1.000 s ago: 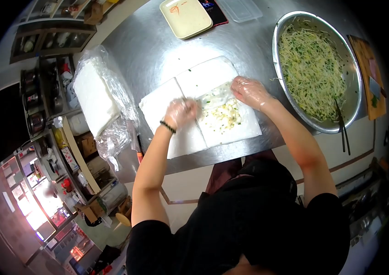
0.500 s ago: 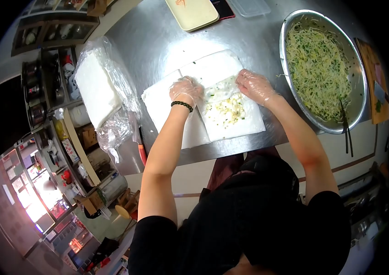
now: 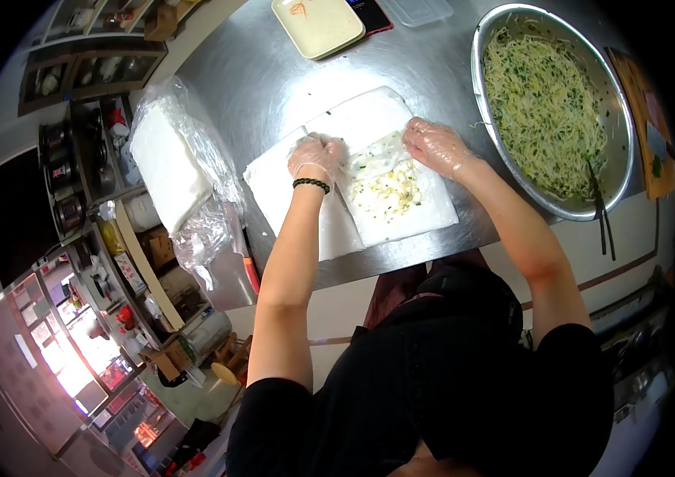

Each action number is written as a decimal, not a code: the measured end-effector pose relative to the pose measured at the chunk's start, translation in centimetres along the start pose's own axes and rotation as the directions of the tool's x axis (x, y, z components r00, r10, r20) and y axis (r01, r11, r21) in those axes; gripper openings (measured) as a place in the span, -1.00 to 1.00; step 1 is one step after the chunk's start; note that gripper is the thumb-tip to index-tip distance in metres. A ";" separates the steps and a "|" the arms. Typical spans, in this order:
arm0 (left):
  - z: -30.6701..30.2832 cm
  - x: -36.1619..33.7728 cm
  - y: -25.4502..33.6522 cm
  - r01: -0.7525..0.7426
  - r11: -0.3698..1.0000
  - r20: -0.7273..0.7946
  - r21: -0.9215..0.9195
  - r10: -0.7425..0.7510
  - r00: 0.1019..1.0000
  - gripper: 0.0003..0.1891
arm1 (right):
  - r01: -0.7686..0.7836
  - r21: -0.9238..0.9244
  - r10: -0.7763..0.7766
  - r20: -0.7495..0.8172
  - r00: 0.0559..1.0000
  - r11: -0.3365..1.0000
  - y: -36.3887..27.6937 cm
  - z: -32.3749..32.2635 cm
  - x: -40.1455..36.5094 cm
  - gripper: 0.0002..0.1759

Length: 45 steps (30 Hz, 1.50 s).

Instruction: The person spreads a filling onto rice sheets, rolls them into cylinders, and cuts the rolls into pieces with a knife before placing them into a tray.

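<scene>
Two piles of thin white wrapper sheets [image 3: 371,106] lie side by side on the metal table, slightly overlapping. On the right pile, the top wrapper's far part is folded toward me as a translucent flap [image 3: 377,153]. Pale chopped filling with green bits [image 3: 389,193] is spread on the sheet below the flap. My left hand [image 3: 317,156], in a clear plastic glove, is closed at the flap's left end. My right hand [image 3: 436,148], gloved likewise, pinches its right end. The fingertips of both hands are partly hidden.
A large steel bowl [image 3: 476,60] holds shredded filling, with dark chopsticks [image 3: 601,208] leaning in it. At left are more white sheets [image 3: 164,159] in plastic wrap and a red-handled knife [image 3: 251,274]. A cream tray [image 3: 317,30] sits at the back; a wooden board [image 3: 659,184] is far right.
The camera view has shifted slightly, so the bowl and tray appear farther left. Both hands stay at the ends of the folded flap, with little visible movement.
</scene>
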<state>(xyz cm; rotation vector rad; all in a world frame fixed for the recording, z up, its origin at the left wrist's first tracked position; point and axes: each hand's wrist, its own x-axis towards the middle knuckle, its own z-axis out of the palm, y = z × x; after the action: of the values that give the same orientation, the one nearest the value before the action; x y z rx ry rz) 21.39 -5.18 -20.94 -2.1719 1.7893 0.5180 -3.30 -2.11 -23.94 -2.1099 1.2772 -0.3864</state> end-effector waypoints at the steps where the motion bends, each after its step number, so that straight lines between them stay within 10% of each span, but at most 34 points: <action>1: 0.1 0.0 0.3 -0.001 1.000 0.002 0.003 0.000 1.000 -0.63 | -0.002 0.003 0.002 0.000 1.000 1.000 0.0 0.1 0.1 -0.86; 9: 1.5 -0.8 -3.1 -0.068 0.977 -0.026 -0.203 0.064 0.998 -0.68 | -0.013 -0.040 0.014 0.009 1.000 0.999 0.4 0.3 0.3 -0.82; 13: 0.5 -7.0 -3.3 -0.450 0.818 0.328 -0.360 0.562 0.760 -0.80 | 0.001 -0.035 -0.001 -0.006 1.000 0.999 0.3 0.0 -0.1 -0.81; 15: 1.0 -6.7 -3.6 -0.491 0.822 0.260 -0.289 0.561 0.786 -0.80 | -0.032 -0.027 0.034 0.040 0.999 0.999 0.1 -0.4 0.1 -0.81; 18: 1.2 -3.7 -2.9 -0.274 0.944 -0.315 -0.184 0.208 0.926 -0.80 | -0.089 -0.079 0.085 -0.053 0.995 0.993 -0.7 -0.5 0.6 -0.81; 28: 0.0 0.5 1.5 0.077 0.996 0.007 0.043 -0.078 0.997 -0.67 | -0.035 -0.084 0.036 0.013 0.999 0.996 -1.6 -0.1 1.7 -0.81; 45: 1.4 -3.9 -3.3 -0.066 0.986 0.131 -0.156 0.086 0.988 -0.66 | -0.089 -0.041 0.089 0.012 0.996 0.995 0.1 -0.4 0.3 -0.80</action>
<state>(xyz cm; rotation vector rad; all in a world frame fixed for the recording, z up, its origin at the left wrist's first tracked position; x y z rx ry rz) 23.89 -0.54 -20.50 -2.1115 1.8170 0.8258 -3.42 -2.57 -23.71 -2.0770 1.3763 -0.3099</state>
